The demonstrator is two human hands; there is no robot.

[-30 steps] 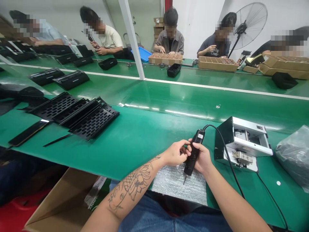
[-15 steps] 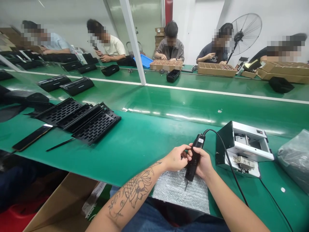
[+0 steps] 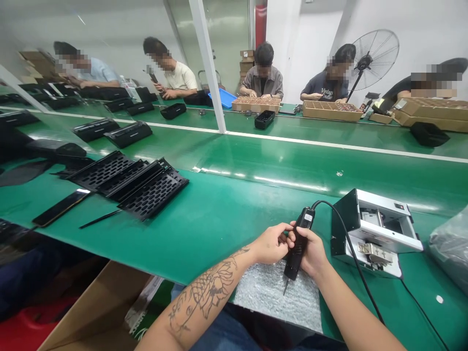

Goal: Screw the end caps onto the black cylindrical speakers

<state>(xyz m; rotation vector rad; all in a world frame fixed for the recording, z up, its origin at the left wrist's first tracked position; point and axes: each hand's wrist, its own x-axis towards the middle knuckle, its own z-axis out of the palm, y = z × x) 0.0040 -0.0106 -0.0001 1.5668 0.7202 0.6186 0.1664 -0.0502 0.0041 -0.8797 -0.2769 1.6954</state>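
Two hands meet on one tool: the right hand is wrapped shut around a black driver, bit pointing down, and the left hand is pinched closed at the driver's side, fingertips touching it near the right thumb; whatever small part it may hold there is too small to tell. Since a second ago almost nothing has changed in the grip: both hands stay together in the same pose and the driver keeps its tilt and stays just above the foam pad. The whole scene only slides slightly in view, which reads as head motion, not hand work. Judgement: the hands are mid-adjustment on the driver, with no fastening under way, as no workpiece lies under the bit. The driver sits between the two palms, its tip hanging just over the pad at the table edge. Its cable loops up from the top and runs back past the right wrist. Just right of the right hand is a grey metal box, apart from the hands. Well to the left of the left hand lie black trays, a phone and a thin black stick. Other people work across the belt, far ahead of the hands.
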